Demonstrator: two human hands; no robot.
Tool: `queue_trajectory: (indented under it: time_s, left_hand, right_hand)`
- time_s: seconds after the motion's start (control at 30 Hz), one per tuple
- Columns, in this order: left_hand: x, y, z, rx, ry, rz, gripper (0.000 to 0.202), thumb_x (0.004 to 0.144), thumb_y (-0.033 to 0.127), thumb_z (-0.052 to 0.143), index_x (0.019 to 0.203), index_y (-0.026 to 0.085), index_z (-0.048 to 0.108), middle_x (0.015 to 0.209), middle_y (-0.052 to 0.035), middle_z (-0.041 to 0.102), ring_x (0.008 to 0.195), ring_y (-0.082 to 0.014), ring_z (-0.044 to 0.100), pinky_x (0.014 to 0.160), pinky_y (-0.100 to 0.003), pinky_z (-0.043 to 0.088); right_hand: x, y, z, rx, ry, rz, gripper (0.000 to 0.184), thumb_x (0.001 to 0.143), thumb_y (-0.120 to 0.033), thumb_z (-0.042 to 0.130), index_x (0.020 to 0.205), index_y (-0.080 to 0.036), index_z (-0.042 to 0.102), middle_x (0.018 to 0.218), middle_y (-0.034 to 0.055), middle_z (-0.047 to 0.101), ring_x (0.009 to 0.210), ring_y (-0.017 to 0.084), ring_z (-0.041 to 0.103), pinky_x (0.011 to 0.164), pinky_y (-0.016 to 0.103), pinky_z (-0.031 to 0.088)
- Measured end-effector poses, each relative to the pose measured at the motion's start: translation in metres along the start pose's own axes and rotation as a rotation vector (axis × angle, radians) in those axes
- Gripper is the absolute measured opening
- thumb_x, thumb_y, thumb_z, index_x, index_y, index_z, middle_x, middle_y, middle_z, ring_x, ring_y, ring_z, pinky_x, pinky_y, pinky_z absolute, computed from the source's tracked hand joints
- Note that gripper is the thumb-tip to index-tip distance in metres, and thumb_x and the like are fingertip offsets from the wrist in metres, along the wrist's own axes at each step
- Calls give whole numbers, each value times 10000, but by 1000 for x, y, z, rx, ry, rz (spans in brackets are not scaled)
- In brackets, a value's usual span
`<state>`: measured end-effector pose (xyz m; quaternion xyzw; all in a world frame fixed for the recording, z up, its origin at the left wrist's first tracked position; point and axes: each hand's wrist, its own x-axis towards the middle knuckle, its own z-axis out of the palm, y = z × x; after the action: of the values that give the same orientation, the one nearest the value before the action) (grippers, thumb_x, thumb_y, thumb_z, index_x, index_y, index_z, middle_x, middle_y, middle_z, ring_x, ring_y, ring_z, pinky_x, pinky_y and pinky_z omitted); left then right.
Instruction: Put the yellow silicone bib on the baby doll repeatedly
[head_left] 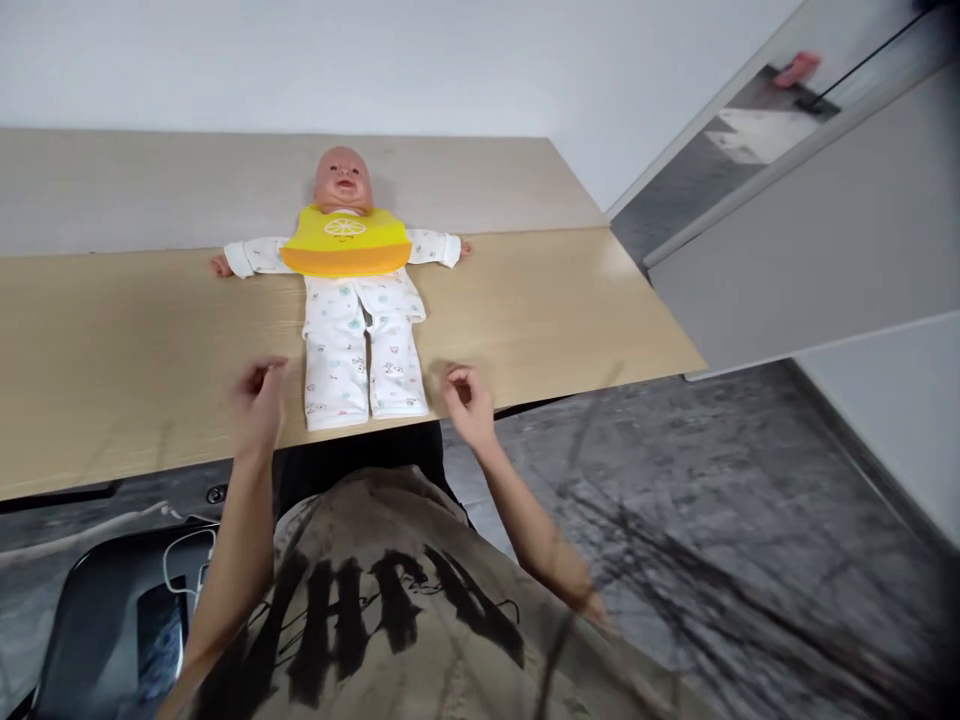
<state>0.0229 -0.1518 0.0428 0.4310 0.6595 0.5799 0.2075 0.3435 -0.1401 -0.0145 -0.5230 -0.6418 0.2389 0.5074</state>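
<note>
A baby doll [343, 182] lies on its back on the wooden table, arms stretched out sideways. It wears a white printed top, and a yellow bib [345, 240] with an orange lower pocket covers its chest. White printed pants [337, 370] cover the legs and reach the near table edge. My left hand [259, 405] hovers just left of the pants, blurred, with loosely bent fingers and nothing visible in it. To the right of the pants is my right hand [469, 402], its fingers loosely curled with a gap to the thumb, also holding nothing. Neither hand appears to touch the doll.
The light wooden table [540, 300] backs onto a white wall. A black chair [97, 610] at the lower left bears a phone [160, 635] and a white cable [169, 565]. At right stand a grey panel [817, 230] and a blurred pink object [797, 68]. Hair strands cross the lower right.
</note>
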Motion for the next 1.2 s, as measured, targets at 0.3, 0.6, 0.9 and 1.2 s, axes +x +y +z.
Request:
queue_trajectory:
  time_s: [0.3, 0.6, 0.9, 1.2]
  left_hand:
    - [-125, -20, -1, 383, -202, 898, 314, 963, 66, 561, 1197, 141, 756, 1172, -139, 815, 1076, -244, 794, 997, -349, 631]
    - [-119, -68, 18, 739, -192, 851, 475, 983, 136, 500, 1424, 33, 643, 1369, -266, 714, 1283, -388, 690, 1129, -572, 525]
    - [-113, -33, 24, 1032, -370, 695, 357, 930, 149, 595, 1247, 116, 757, 1150, -226, 713, 1151, -439, 643, 994, -573, 533]
    - [-133, -31, 35, 1122, -410, 765, 468, 937, 125, 561, 1385, 64, 682, 1340, -263, 656, 1216, -438, 612, 1064, -611, 482]
  right_hand:
    - [-81, -37, 28, -540, -65, -601, 297, 981, -161, 541, 1222, -119, 710, 1280, 149, 732, 1256, 251, 622, 1055, 385, 393]
    - [-94, -42, 62, -809, -344, -264, 683, 959, -288, 647, 1620, -173, 515, 1581, 238, 498, 1479, 408, 408, 1245, 647, 262]
    - [-77, -46, 46, -892, -371, -64, 636, 960, -333, 695, 1579, -267, 569, 1591, 234, 465, 1495, 487, 380, 1231, 705, 258]
    - [-90, -69, 61, -827, -407, -66, 626, 1012, -356, 628, 1624, -278, 523, 1620, 259, 458, 1494, 481, 426, 1215, 723, 299]
